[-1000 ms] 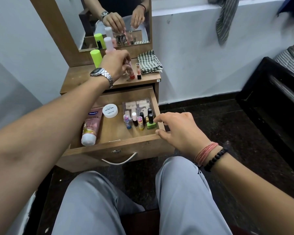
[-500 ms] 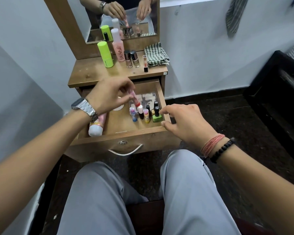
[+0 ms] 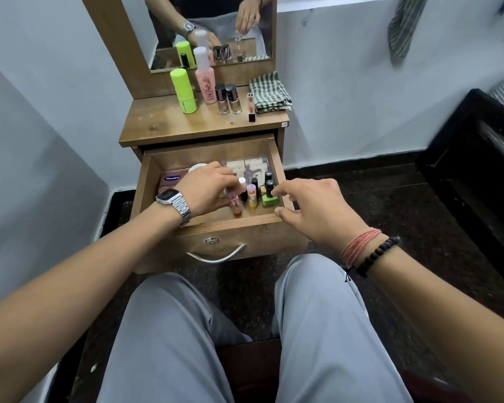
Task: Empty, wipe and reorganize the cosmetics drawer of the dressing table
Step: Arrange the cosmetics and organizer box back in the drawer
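At centre frame the open drawer (image 3: 204, 228) of the dressing table (image 3: 169, 126) juts toward the person's grey-trousered knees, its metal handle (image 3: 216, 255) hanging on the front panel. Just left of centre, the left hand (image 3: 207, 189), with a steel watch (image 3: 175, 200) on the wrist, reaches into the drawer and pinches a slim tube with a red end (image 3: 235, 206), tilted, its lower tip near the drawer's front wall. To the right of centre, the right hand (image 3: 312, 207) hovers over the drawer's front right corner with fingers loosely curled and holding nothing; its forefinger tip is at the black cap of a green nail-polish bottle (image 3: 269, 199), and whether it actually touches I cannot tell. Beside that bottle stand a yellow small bottle (image 3: 252, 196), a white-capped one (image 3: 242, 186) and several black-capped ones (image 3: 268, 177). Behind them lies a clear plastic case (image 3: 246, 165), and at the drawer's left a pink Vaseline tube (image 3: 170, 181) lies flat (mostly hidden by the wrist).

Higher in the frame, on the tabletop, stand a lime-green canister (image 3: 184, 90), a pink bottle with a white cap (image 3: 205, 77), two glass bottles with dark caps (image 3: 229, 98), and a small lipstick-like tube (image 3: 251, 107); a folded checked cloth (image 3: 269, 93) lies at the right edge. Top centre, the mirror (image 3: 213, 30) repeats both hands and the bottles
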